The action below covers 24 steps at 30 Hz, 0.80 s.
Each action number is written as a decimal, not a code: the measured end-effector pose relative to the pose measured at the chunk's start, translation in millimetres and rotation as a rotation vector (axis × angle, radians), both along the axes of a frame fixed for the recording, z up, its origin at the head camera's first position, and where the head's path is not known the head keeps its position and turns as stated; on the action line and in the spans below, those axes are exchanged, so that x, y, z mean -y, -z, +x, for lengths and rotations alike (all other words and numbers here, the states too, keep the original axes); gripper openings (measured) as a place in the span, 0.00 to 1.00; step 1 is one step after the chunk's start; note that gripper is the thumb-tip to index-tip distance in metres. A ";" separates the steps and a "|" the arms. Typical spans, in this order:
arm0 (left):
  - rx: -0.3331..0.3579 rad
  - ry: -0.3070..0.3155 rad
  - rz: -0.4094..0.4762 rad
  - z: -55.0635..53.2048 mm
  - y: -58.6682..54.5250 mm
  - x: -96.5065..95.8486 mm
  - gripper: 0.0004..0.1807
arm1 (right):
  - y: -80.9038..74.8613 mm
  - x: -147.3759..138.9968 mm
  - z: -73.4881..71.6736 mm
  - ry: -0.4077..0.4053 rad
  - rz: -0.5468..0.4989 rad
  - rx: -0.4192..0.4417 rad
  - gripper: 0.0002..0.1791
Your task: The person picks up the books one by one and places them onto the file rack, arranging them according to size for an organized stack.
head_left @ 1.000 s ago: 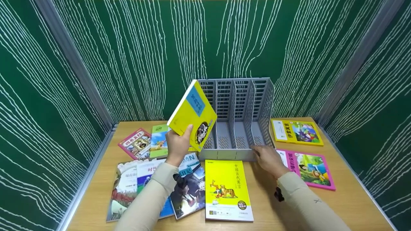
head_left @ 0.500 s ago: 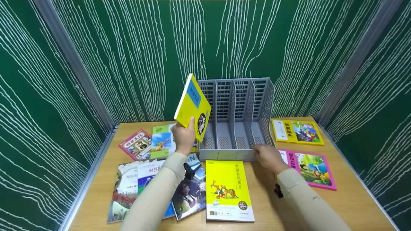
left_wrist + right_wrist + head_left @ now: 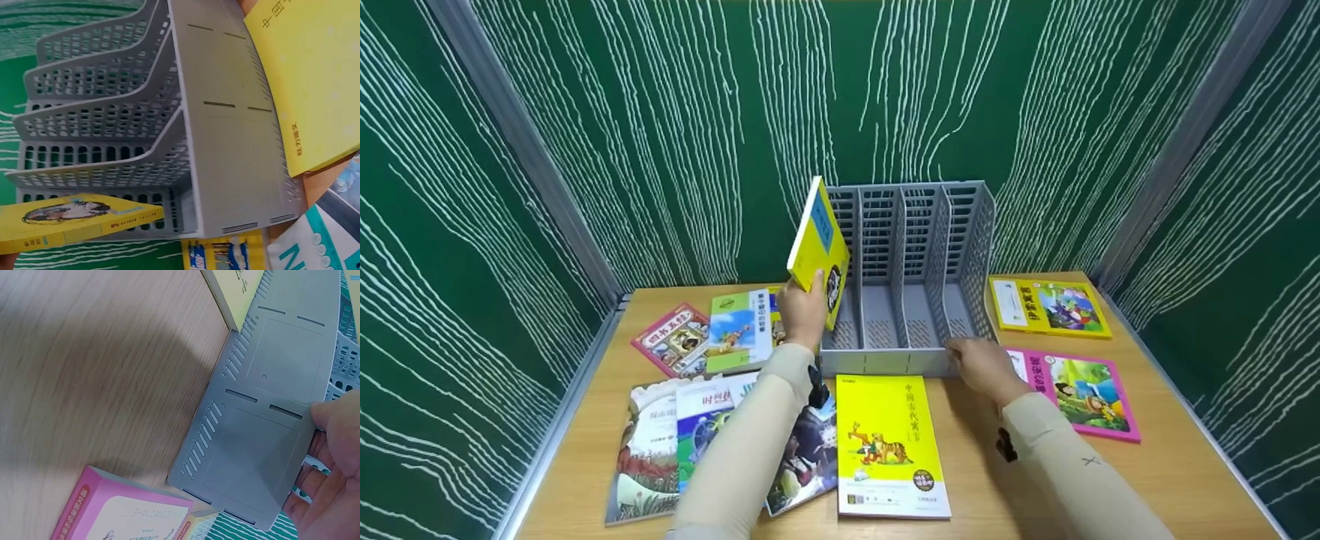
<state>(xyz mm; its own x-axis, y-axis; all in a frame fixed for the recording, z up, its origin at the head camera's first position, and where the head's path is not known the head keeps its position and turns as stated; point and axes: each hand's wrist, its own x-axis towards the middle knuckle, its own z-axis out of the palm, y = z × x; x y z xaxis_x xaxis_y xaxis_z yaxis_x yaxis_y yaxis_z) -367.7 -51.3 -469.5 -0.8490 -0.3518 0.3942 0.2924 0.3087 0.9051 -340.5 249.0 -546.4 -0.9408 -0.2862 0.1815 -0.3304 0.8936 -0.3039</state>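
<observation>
My left hand [image 3: 802, 311] grips a yellow book [image 3: 814, 259] with a blue title panel, thumb on its cover. The book stands nearly upright at the leftmost compartment of a grey file rack [image 3: 896, 363]. In the left wrist view, the book's spine [image 3: 121, 224] overlaps that end compartment [image 3: 183, 194]. My right hand [image 3: 986, 369] holds the rack's front lip near its right end. In the right wrist view, the right thumb [image 3: 323, 415] lies at the lip's edge and the other fingers curl behind it.
A yellow book with a tiger picture [image 3: 889, 442] lies before the rack. Several books overlap at the left, including a green one [image 3: 735, 330] and a red one [image 3: 675, 339]. At the right lie a yellow book [image 3: 1054, 307] and a pink book [image 3: 1091, 394]. Green walls stand behind.
My left hand has moved right with the yellow book and turned it more edge-on, bringing it to the rack's leftmost compartment. The right hand stays on the rack's front lip.
</observation>
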 end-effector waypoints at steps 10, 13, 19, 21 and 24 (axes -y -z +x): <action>0.064 -0.017 -0.011 -8.5 23.9 -2.5 0.21 | -0.3 0.1 -2.6 0.030 -0.021 0.073 0.08; 0.084 -0.016 -0.012 -8.3 30.6 -2.0 0.22 | -1.1 -0.3 -2.9 0.042 -0.024 0.094 0.09; 0.101 -0.055 -0.064 -12.3 44.4 -5.0 0.21 | -0.8 -0.8 -2.6 0.037 -0.006 0.075 0.09; 0.109 -0.069 -0.088 -13.4 49.1 -6.3 0.20 | -0.6 -0.8 -2.4 0.040 0.000 0.071 0.09; 0.140 -0.071 -0.089 -13.4 53.6 -7.9 0.20 | -0.8 -0.7 -2.4 0.055 0.002 0.088 0.09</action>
<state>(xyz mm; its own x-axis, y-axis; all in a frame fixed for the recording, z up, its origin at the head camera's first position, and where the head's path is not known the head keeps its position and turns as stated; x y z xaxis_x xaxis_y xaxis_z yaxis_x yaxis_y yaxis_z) -381.2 -43.5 -523.2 -0.8722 -0.3817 0.3058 0.1397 0.4048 0.9037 -342.9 249.7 -545.6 -0.9673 -0.2343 0.0969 -0.2533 0.9102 -0.3277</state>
